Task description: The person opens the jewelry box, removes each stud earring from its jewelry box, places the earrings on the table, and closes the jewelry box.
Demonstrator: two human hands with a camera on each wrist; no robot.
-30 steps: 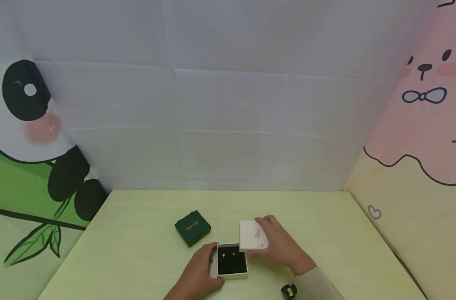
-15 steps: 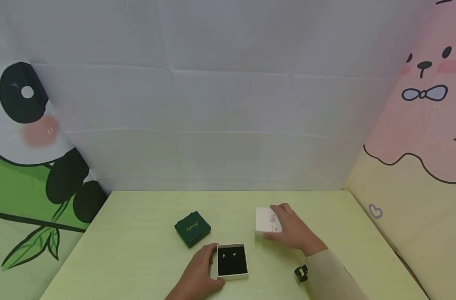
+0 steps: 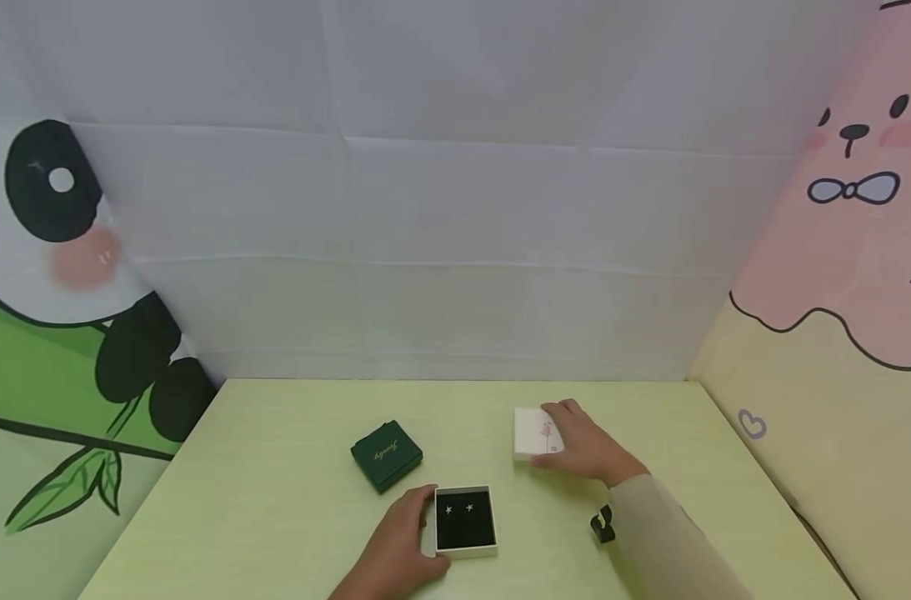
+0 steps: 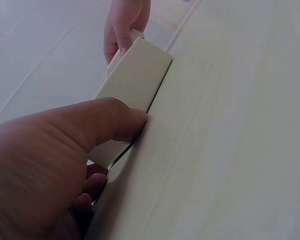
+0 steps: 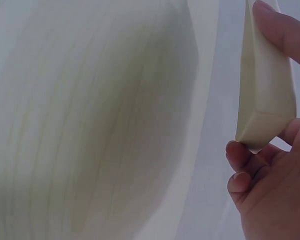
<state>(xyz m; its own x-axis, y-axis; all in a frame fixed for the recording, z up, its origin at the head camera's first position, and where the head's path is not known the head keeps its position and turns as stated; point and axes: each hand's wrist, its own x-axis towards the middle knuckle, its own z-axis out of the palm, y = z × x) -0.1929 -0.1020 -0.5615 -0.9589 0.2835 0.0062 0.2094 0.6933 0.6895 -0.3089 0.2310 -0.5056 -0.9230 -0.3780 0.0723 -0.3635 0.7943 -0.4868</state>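
An open jewelry box with white walls and a black insert sits on the table near the front. Two small star-shaped earrings are set in the insert. My left hand grips the box by its left side, thumb along the front wall and fingers behind. Farther back and to the right, my right hand holds the white lid, which has a pink flower print. In the right wrist view the lid's hollow underside partly shows, with the thumb on one edge and fingers at the opposite one.
A dark green box with gold lettering lies behind and left of the jewelry box. A small black and yellow object is beside the right sleeve. A white cloth wall borders the pale table at the back.
My right hand has carried the lid from over the box's back right corner away to the right and back, uncovering that corner. The left hand and box have stayed in place.
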